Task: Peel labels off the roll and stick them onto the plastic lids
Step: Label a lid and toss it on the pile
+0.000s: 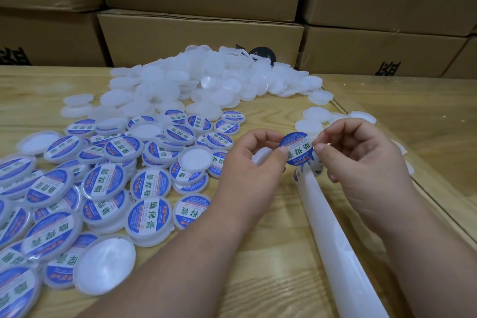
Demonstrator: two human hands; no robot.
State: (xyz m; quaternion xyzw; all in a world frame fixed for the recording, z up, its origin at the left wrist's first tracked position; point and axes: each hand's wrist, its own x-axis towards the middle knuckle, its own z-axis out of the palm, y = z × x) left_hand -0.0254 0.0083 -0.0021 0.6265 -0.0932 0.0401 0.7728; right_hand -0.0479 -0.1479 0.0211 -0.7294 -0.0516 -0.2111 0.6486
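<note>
My left hand has a plain white lid tucked in its curled fingers, and the thumb is pinching the left edge of a round blue-and-white label. My right hand pinches the opposite edge of that same label between thumb and forefinger, so the sticker hangs in the air between both hands, printed side facing me, just above the lid. Can't tell if it's touching the lid yet, my thumb's in the way.

Right under the label is the white backing strip off the roll. It runs from below my right hand down toward the near right corner of the desk, and a bit of blue print shows at its top end. The roll itself isn't in view, or at least I can't make it out.

Left of my left arm, the whole near left part of the desk is covered with labelled lids, piled loosely and overlapping, with a few lying white side up among them. Further back, toward the far edge in the middle, sits a big heap of unlabelled lids. A few more blank ones lie just behind my right hand, near the seam where a second tabletop butts up.

Behind the desk there's a wall of stacked cardboard boxes with black print.
</note>
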